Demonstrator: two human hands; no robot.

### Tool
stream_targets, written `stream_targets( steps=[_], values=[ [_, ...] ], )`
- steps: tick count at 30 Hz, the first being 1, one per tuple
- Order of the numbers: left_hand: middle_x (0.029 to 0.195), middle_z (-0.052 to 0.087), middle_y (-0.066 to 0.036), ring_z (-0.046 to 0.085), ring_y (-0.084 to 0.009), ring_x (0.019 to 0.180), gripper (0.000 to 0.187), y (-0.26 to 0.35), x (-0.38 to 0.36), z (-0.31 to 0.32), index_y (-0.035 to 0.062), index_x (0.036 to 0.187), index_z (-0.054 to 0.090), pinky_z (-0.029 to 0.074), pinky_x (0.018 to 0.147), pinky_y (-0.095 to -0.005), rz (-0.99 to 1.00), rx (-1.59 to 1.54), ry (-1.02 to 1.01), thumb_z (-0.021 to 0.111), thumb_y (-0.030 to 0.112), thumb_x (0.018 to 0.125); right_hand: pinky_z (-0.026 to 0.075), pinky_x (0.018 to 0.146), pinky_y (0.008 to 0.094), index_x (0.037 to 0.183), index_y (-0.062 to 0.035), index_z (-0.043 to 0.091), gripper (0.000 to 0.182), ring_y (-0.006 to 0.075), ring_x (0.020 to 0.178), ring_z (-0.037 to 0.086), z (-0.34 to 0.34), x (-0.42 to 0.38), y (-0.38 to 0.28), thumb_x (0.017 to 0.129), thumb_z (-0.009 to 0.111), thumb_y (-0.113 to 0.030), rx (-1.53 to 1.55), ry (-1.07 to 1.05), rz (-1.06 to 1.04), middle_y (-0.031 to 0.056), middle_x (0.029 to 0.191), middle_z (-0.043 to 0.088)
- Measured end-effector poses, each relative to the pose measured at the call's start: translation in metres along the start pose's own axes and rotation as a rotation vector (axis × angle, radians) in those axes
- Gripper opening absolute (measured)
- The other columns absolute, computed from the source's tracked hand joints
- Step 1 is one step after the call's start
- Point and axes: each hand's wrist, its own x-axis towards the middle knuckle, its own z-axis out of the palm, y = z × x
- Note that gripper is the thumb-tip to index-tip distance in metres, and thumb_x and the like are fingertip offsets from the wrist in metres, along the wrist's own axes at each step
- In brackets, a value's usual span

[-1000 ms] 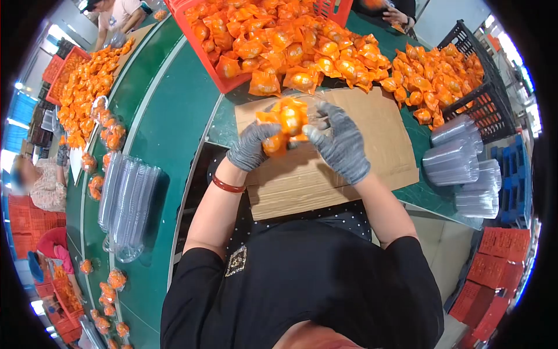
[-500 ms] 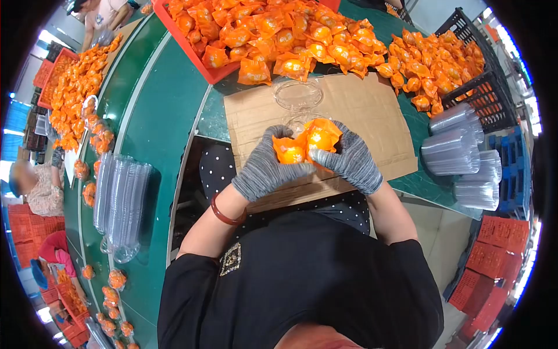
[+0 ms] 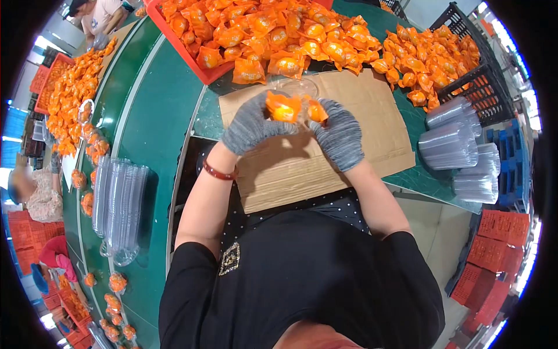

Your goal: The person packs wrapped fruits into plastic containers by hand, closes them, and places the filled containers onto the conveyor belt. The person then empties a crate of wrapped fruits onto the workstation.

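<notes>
Both my hands wear grey knitted gloves and are raised over a flat sheet of cardboard (image 3: 285,180). My left hand (image 3: 251,125) is closed around an orange-wrapped citrus fruit (image 3: 283,110). Another wrapped citrus fruit (image 3: 316,110) sits in the curled fingers of my right hand (image 3: 342,135), a small gap from the first. Just beyond the hands, on the cardboard, lies an open clear plastic container (image 3: 303,87), partly covered by the hands and fruit.
A red crate (image 3: 200,72) heaped with wrapped fruit stands ahead, and more spills from a black crate (image 3: 479,87). Stacks of clear containers lie right (image 3: 447,148) and left (image 3: 120,203). Packed fruit lines the green conveyor (image 3: 151,110); co-workers are at the far left.
Both hands have moved forward, away from my body, each with its fruit. The two fruits are now farther apart, and the hands cover more of the clear container.
</notes>
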Motion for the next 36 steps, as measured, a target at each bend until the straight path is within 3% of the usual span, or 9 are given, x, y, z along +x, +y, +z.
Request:
stream_targets(
  steps=[3, 9, 12, 16, 20, 27, 30, 33, 36],
  values=[
    [0.119, 0.067, -0.005, 0.063, -0.0145, 0.105, 0.066, -0.016, 0.018, -0.002, 0.0065, 0.129, 0.058, 0.051, 0.098, -0.0308, 0.023, 0.229, -0.199, 0.092, 0.015, 0.074, 0.052, 0.096, 0.0421, 0.125, -0.0023, 0.064, 0.053, 0.0357, 0.108, 0.065, 0.008, -0.007, 0.006, 0.076, 0.079, -0.015, -0.053, 0.011, -0.147, 0.0187, 0.118, 0.068],
    [0.116, 0.064, -0.006, 0.060, -0.0152, 0.108, 0.047, -0.036, 0.031, -0.003, 0.0039, 0.126, 0.058, 0.050, 0.096, -0.0305, 0.141, 0.230, -0.048, 0.081, 0.014, 0.087, 0.050, 0.102, 0.0410, 0.128, -0.0040, 0.064, 0.055, 0.0348, 0.116, 0.061, 0.004, -0.004, 0.001, 0.079, 0.081, -0.021, 0.003, -0.034, -0.113, 0.0165, 0.123, 0.065],
    [0.112, 0.066, -0.011, 0.063, -0.0194, 0.104, 0.041, -0.048, 0.039, 0.009, 0.0020, 0.122, 0.059, 0.051, 0.091, -0.0321, 0.358, 0.206, 0.260, 0.078, 0.017, 0.089, 0.049, 0.103, 0.0414, 0.127, -0.0038, 0.064, 0.054, 0.0356, 0.118, 0.060, 0.003, 0.004, 0.001, 0.081, 0.081, -0.025, -0.014, -0.007, -0.089, 0.0173, 0.124, 0.064],
    [0.115, 0.062, -0.015, 0.059, -0.0197, 0.099, 0.041, -0.052, 0.043, 0.029, -0.0007, 0.130, 0.052, 0.050, 0.091, -0.0332, 0.327, 0.442, 0.653, 0.068, 0.016, 0.096, 0.048, 0.104, 0.0429, 0.125, -0.0056, 0.066, 0.051, 0.0350, 0.120, 0.059, 0.009, 0.013, 0.008, 0.083, 0.080, -0.031, -0.145, 0.062, -0.105, 0.0185, 0.125, 0.063],
    [0.106, 0.057, -0.014, 0.059, -0.0225, 0.094, 0.051, -0.059, 0.049, 0.029, -0.0027, 0.125, 0.052, 0.050, 0.087, -0.0339, 0.274, 0.667, 0.796, 0.078, 0.021, 0.088, 0.046, 0.107, 0.0429, 0.127, -0.0084, 0.066, 0.053, 0.0336, 0.122, 0.058, -0.007, 0.033, 0.006, 0.084, 0.078, -0.036, -0.102, -0.124, -0.042, 0.0183, 0.128, 0.063],
    [0.113, 0.057, -0.017, 0.061, -0.0260, 0.097, 0.083, -0.028, 0.033, 0.044, -0.0044, 0.130, 0.051, 0.055, 0.089, -0.0370, 0.314, 0.765, 0.646, 0.094, 0.034, 0.069, 0.049, 0.103, 0.0432, 0.126, -0.0071, 0.068, 0.055, 0.0348, 0.118, 0.061, -0.015, 0.046, 0.020, 0.082, 0.078, -0.040, -0.045, -0.187, -0.046, 0.0195, 0.126, 0.066],
    [0.126, 0.057, -0.023, 0.063, -0.0333, 0.110, 0.086, -0.029, 0.037, 0.036, -0.0058, 0.140, 0.046, 0.054, 0.095, -0.0391, 0.195, 0.717, 0.611, 0.089, 0.031, 0.075, 0.051, 0.098, 0.0437, 0.124, -0.0078, 0.069, 0.056, 0.0352, 0.112, 0.065, -0.017, 0.052, 0.020, 0.081, 0.078, -0.043, -0.032, -0.232, -0.007, 0.0204, 0.121, 0.068],
    [0.137, 0.053, -0.029, 0.059, -0.0393, 0.122, 0.084, -0.037, 0.036, 0.037, -0.0049, 0.146, 0.040, 0.053, 0.098, -0.0410, 0.268, 1.097, 0.580, 0.083, 0.027, 0.081, 0.053, 0.093, 0.0435, 0.123, -0.0072, 0.069, 0.056, 0.0348, 0.105, 0.068, -0.032, 0.057, 0.007, 0.081, 0.078, -0.044, -0.021, -0.368, 0.108, 0.0211, 0.114, 0.071],
    [0.143, 0.049, -0.032, 0.055, -0.0432, 0.128, 0.080, -0.029, 0.038, 0.042, -0.0034, 0.149, 0.039, 0.051, 0.101, -0.0418, 0.214, 0.899, 0.492, 0.078, 0.024, 0.085, 0.055, 0.088, 0.0418, 0.119, -0.0051, 0.070, 0.055, 0.0310, 0.097, 0.070, -0.030, 0.060, 0.012, 0.081, 0.080, -0.044, -0.043, -0.376, 0.048, 0.0207, 0.105, 0.073]
  ],
)
